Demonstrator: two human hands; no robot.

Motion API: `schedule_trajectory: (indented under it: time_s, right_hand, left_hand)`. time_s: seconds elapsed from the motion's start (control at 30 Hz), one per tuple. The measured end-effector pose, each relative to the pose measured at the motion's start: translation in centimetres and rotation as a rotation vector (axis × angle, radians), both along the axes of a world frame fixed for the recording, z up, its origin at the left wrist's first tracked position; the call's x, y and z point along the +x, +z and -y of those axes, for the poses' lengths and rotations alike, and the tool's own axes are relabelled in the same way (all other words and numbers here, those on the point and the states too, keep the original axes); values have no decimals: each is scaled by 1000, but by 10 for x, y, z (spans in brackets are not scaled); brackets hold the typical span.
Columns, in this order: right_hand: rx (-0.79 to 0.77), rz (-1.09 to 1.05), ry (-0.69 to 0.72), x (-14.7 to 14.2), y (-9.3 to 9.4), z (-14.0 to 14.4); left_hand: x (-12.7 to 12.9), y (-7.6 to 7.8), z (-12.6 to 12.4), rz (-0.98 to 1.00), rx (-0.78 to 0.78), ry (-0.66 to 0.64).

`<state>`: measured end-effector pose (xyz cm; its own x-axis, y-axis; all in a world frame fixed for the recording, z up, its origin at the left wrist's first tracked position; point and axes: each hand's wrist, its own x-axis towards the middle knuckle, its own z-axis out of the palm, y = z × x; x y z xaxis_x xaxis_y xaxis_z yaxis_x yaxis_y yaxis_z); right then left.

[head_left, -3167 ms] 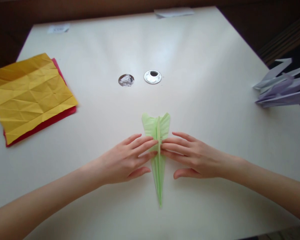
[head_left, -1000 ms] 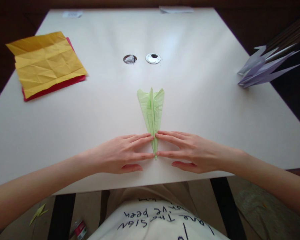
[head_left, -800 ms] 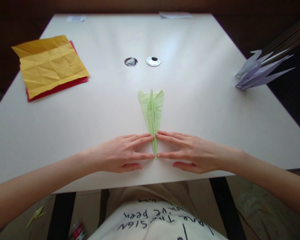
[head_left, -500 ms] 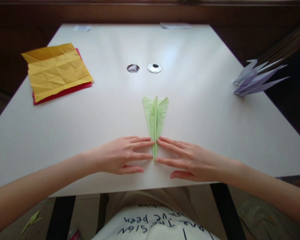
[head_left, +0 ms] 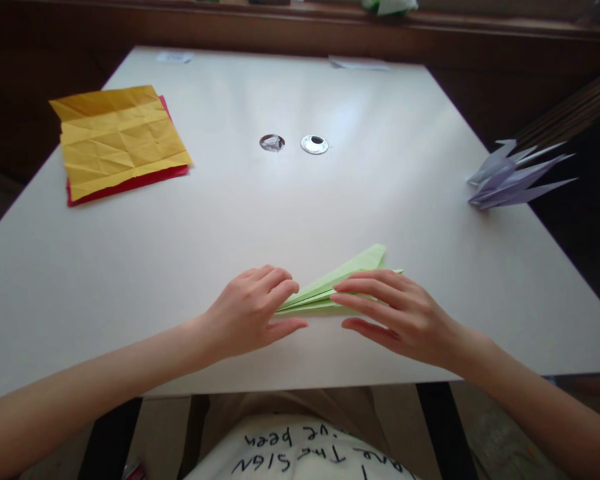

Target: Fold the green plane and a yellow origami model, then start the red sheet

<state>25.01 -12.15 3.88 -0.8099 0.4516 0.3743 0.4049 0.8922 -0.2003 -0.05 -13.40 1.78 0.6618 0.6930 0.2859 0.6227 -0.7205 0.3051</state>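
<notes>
1. Yellow sheet on a red sheet, table's far left.
2. My left hand, fingers loosely curled, touches the green folded paper's narrow tip.
3. My right hand, fingers spread flat, presses on the green paper lying near the table's front edge.
4. Purple crane at the far right edge.

The narrow tip of the green folded paper lies hidden under the left hand, and the right hand covers part of its near edge. The red sheet shows only as a rim beneath the yellow sheet. Two far paper slips are too small to read, and the shirt lettering is cut off by the bottom edge.
</notes>
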Motion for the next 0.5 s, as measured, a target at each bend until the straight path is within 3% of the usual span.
schedule_trajectory:
  time_s: [0.27,0.5]
  right_hand:
    - [-80,77,-16,-11,-16,-18]
    - [-77,109,20,-19,-18,-18]
  left_hand:
    - [4,-3,2,-21,-7,73]
    - [13,-9,4,-46,-21,87]
